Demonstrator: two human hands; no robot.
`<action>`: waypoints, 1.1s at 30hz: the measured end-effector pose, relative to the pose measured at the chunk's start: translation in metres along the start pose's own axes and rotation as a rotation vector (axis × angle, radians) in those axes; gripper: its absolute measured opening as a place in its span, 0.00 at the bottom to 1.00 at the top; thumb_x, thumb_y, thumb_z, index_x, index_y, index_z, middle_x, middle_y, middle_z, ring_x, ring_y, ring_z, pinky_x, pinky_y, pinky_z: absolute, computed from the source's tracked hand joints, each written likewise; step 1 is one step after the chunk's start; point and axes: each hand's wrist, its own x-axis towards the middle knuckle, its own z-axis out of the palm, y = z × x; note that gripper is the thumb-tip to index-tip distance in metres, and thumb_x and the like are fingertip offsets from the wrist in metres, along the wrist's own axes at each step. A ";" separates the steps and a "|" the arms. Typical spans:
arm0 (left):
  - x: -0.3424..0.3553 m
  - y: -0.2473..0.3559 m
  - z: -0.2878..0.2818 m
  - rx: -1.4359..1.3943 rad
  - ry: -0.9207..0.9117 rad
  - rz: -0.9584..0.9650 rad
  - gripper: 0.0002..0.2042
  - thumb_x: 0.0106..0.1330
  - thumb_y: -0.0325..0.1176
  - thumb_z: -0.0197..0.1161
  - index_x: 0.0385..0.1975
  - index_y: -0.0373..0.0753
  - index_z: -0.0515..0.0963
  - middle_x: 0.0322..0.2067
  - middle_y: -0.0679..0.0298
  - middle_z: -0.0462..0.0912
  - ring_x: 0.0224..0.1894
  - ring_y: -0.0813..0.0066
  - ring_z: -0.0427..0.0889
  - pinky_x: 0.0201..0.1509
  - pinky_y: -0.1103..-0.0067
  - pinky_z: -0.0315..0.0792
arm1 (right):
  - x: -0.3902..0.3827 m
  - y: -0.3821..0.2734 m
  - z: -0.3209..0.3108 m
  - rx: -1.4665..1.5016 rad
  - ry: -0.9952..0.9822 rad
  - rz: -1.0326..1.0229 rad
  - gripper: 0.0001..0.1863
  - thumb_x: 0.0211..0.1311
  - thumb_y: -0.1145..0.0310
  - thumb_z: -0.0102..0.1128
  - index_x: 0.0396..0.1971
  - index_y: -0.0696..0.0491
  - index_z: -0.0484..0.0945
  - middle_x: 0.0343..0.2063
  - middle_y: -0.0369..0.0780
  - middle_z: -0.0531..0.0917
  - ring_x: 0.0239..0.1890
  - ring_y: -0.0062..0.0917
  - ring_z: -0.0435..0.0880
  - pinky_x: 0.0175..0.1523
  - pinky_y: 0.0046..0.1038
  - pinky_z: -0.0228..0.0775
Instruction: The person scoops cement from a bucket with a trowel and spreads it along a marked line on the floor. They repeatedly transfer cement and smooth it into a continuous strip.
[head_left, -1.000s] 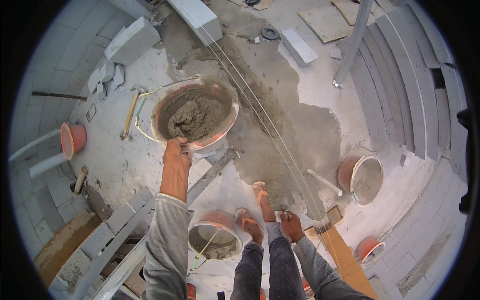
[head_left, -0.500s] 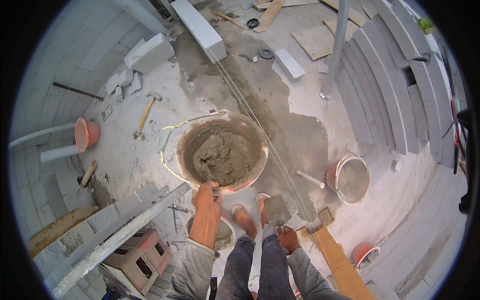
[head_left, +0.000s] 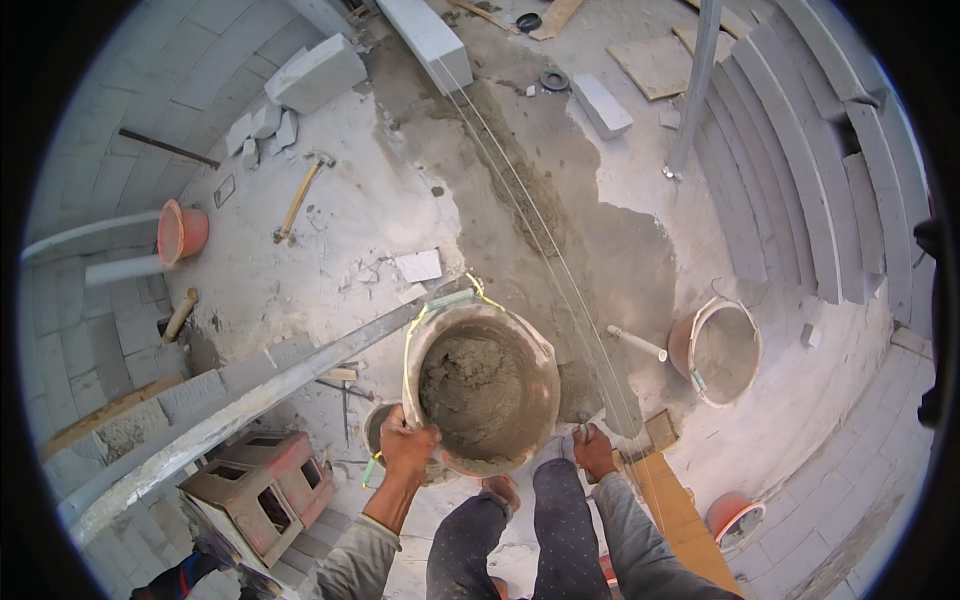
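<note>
My left hand (head_left: 408,446) grips the near left rim of a bucket (head_left: 548,400) that is partly filled with wet grey mortar (head_left: 470,375). The bucket hangs raised in front of my legs, its opening facing up. Its rope handle with a green grip (head_left: 448,299) lies over the far left rim. To the right of the bucket, my right hand (head_left: 594,452) is closed round the handle of a trowel. The trowel's blade (head_left: 578,392) is mortar-coloured and partly hidden by the bucket. Below my left hand a second bucket (head_left: 378,432) on the floor is mostly covered.
Taut string lines (head_left: 540,220) run from a white block (head_left: 425,45) over a mortar bed. Another mortar bucket (head_left: 755,350) and a white pipe (head_left: 636,343) lie right. A long metal bar (head_left: 300,380) crosses at left. A hammer (head_left: 303,200) lies beyond; stacked blocks (head_left: 780,160) stand right.
The mortar bucket has moved nearer to me and slightly right, uncovering block pieces on the floor. Its handle has swung to the far rim. The trowel blade is now partly behind the bucket.
</note>
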 end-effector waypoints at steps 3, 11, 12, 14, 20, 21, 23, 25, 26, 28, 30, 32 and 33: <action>0.028 -0.025 0.001 0.246 -0.012 0.064 0.12 0.46 0.24 0.66 0.34 0.36 0.82 0.24 0.63 0.85 0.25 0.73 0.82 0.32 0.75 0.75 | 0.038 0.002 0.016 0.013 0.092 -0.069 0.19 0.69 0.55 0.56 0.42 0.58 0.78 0.39 0.59 0.84 0.46 0.58 0.82 0.51 0.49 0.74; 0.098 -0.041 0.011 0.266 -0.188 0.136 0.16 0.48 0.23 0.67 0.40 0.37 0.84 0.28 0.64 0.87 0.28 0.76 0.83 0.37 0.77 0.77 | 0.189 -0.044 0.035 0.419 0.078 -0.168 0.21 0.74 0.51 0.54 0.43 0.57 0.78 0.36 0.54 0.84 0.39 0.49 0.83 0.44 0.43 0.74; 0.103 -0.043 0.015 0.246 -0.227 0.115 0.16 0.48 0.22 0.66 0.40 0.36 0.84 0.28 0.64 0.87 0.28 0.76 0.83 0.36 0.77 0.78 | 0.196 -0.051 0.030 0.449 0.044 -0.104 0.22 0.73 0.51 0.54 0.44 0.58 0.78 0.38 0.56 0.84 0.42 0.53 0.84 0.48 0.45 0.74; 0.116 -0.042 0.016 0.112 -0.304 0.127 0.16 0.49 0.21 0.65 0.41 0.35 0.84 0.28 0.63 0.87 0.27 0.76 0.83 0.33 0.77 0.79 | 0.207 -0.062 0.015 0.524 -0.037 -0.038 0.23 0.74 0.50 0.53 0.43 0.58 0.78 0.37 0.55 0.84 0.41 0.52 0.83 0.47 0.44 0.73; 0.139 -0.038 0.016 0.416 -0.309 0.318 0.13 0.48 0.24 0.66 0.36 0.38 0.81 0.24 0.62 0.84 0.24 0.69 0.83 0.32 0.73 0.78 | 0.240 -0.088 0.042 0.335 0.329 -0.310 0.23 0.75 0.51 0.50 0.41 0.59 0.78 0.32 0.53 0.83 0.37 0.49 0.83 0.45 0.43 0.72; 0.141 -0.038 0.017 0.550 -0.287 0.360 0.12 0.47 0.26 0.66 0.34 0.39 0.81 0.23 0.61 0.83 0.24 0.68 0.83 0.33 0.72 0.78 | 0.250 -0.093 0.050 0.350 0.352 -0.337 0.23 0.75 0.51 0.51 0.43 0.60 0.78 0.31 0.51 0.83 0.35 0.45 0.83 0.44 0.41 0.72; 0.146 -0.038 0.017 0.815 -0.251 0.439 0.10 0.46 0.31 0.68 0.29 0.42 0.77 0.21 0.59 0.81 0.27 0.62 0.84 0.38 0.70 0.76 | 0.271 -0.111 0.062 0.514 0.302 -0.215 0.23 0.74 0.51 0.52 0.40 0.59 0.79 0.28 0.49 0.83 0.32 0.43 0.83 0.40 0.41 0.72; 0.156 -0.040 0.016 0.853 -0.249 0.443 0.10 0.46 0.30 0.68 0.29 0.41 0.77 0.21 0.60 0.81 0.27 0.63 0.84 0.38 0.71 0.76 | 0.287 -0.127 0.058 0.437 0.355 -0.312 0.23 0.73 0.50 0.51 0.40 0.59 0.79 0.34 0.54 0.84 0.40 0.50 0.83 0.46 0.44 0.72; 0.160 -0.044 0.013 0.853 -0.262 0.462 0.10 0.46 0.30 0.67 0.29 0.41 0.77 0.21 0.60 0.81 0.27 0.63 0.84 0.37 0.71 0.76 | 0.295 -0.136 0.054 0.390 0.363 -0.298 0.24 0.72 0.50 0.51 0.40 0.59 0.80 0.37 0.56 0.84 0.44 0.54 0.83 0.49 0.46 0.73; 0.173 -0.053 0.004 0.728 -0.287 0.403 0.12 0.47 0.28 0.66 0.34 0.40 0.80 0.23 0.64 0.83 0.28 0.71 0.82 0.38 0.74 0.76 | 0.310 -0.158 0.045 0.378 0.315 -0.250 0.24 0.73 0.49 0.51 0.40 0.58 0.80 0.30 0.52 0.85 0.32 0.47 0.86 0.41 0.43 0.76; 0.184 -0.064 -0.006 0.576 -0.322 0.429 0.15 0.47 0.26 0.65 0.38 0.40 0.82 0.26 0.66 0.83 0.29 0.75 0.81 0.39 0.76 0.75 | 0.312 -0.163 0.040 0.430 0.205 -0.160 0.24 0.73 0.49 0.50 0.39 0.58 0.81 0.26 0.50 0.85 0.24 0.42 0.86 0.36 0.41 0.78; 0.193 -0.075 -0.016 0.449 -0.342 0.399 0.19 0.47 0.25 0.65 0.43 0.36 0.82 0.31 0.66 0.85 0.32 0.78 0.79 0.41 0.78 0.74 | 0.309 -0.159 0.040 0.519 0.215 -0.085 0.25 0.73 0.49 0.49 0.39 0.60 0.81 0.22 0.47 0.85 0.19 0.38 0.84 0.31 0.40 0.78; 0.196 -0.080 -0.021 0.417 -0.352 0.392 0.19 0.47 0.25 0.65 0.43 0.35 0.81 0.32 0.65 0.85 0.33 0.77 0.80 0.42 0.78 0.74 | 0.303 -0.150 0.042 0.539 0.221 -0.065 0.25 0.73 0.50 0.50 0.39 0.60 0.81 0.24 0.48 0.85 0.22 0.41 0.86 0.34 0.41 0.78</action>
